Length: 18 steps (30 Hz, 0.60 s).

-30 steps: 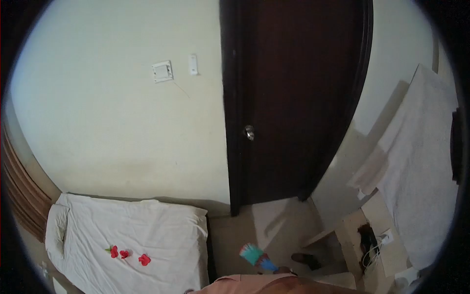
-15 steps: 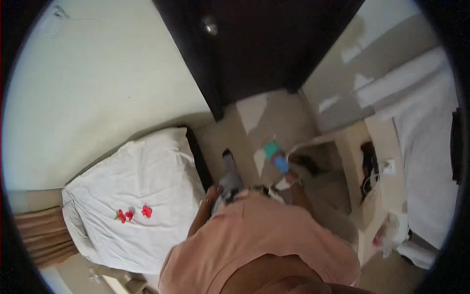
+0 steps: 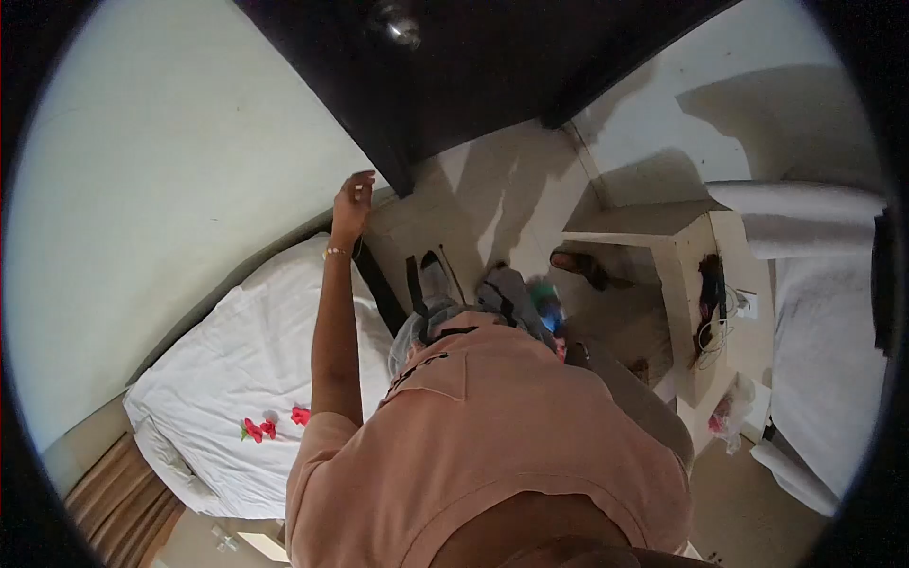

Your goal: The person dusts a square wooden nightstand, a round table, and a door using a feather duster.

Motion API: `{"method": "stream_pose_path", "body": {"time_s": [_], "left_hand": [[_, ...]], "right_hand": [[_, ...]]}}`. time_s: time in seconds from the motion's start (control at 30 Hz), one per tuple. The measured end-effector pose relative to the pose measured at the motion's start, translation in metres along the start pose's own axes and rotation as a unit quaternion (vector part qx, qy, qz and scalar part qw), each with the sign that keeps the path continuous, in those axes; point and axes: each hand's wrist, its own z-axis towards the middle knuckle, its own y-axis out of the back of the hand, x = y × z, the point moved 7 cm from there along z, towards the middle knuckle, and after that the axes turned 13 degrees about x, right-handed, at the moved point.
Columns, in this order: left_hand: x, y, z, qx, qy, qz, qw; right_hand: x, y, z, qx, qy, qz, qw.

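Observation:
My left hand (image 3: 354, 197) is raised in front of the pale wall, close to the edge of the dark door (image 3: 473, 76). Its fingers are apart and slightly bent, with nothing in them. A ring and a bracelet show on that hand and wrist. Low at my right side, my right hand (image 3: 561, 348) is mostly hidden behind my shirt. Beside it hangs a blue-and-green object (image 3: 547, 305), blurred, its kind unclear; the hand appears closed on its near end. A round metal knob (image 3: 402, 33) sits on the door.
A bed with a white sheet (image 3: 246, 331) stands left, with red flowers (image 3: 268, 429) on it. At right is a pale wooden table (image 3: 696, 284) with a cable (image 3: 712, 341) on top and a dark slipper (image 3: 579, 268) beneath. A plastic bag (image 3: 731, 414) lies nearby.
My left hand has risen from my side towards the door's edge. My right hand and the blue-and-green object have drawn back towards my body. The door looks nearer.

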Motion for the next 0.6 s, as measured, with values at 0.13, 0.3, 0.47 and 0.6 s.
{"method": "stream_pose_path", "body": {"time_s": [0.13, 0.3, 0.47, 0.6], "left_hand": [[0.036, -0.037, 0.002, 0.089, -0.006, 0.150, 0.985], [0.092, -0.109, -0.082, 0.164, 0.026, 0.176, 0.970], [0.171, -0.162, -0.209, 0.239, 0.325, 0.077, 0.912], [0.183, -0.148, -0.232, 0.302, 0.400, 0.118, 0.857]], "right_hand": [[0.016, 0.036, 0.018, -0.056, 0.000, 0.010, 0.998], [-0.010, 0.099, 0.053, -0.160, -0.017, -0.015, 0.987], [-0.059, 0.163, 0.121, -0.211, 0.009, -0.110, 0.971], [-0.067, 0.187, 0.167, -0.128, 0.070, -0.312, 0.939]]}}
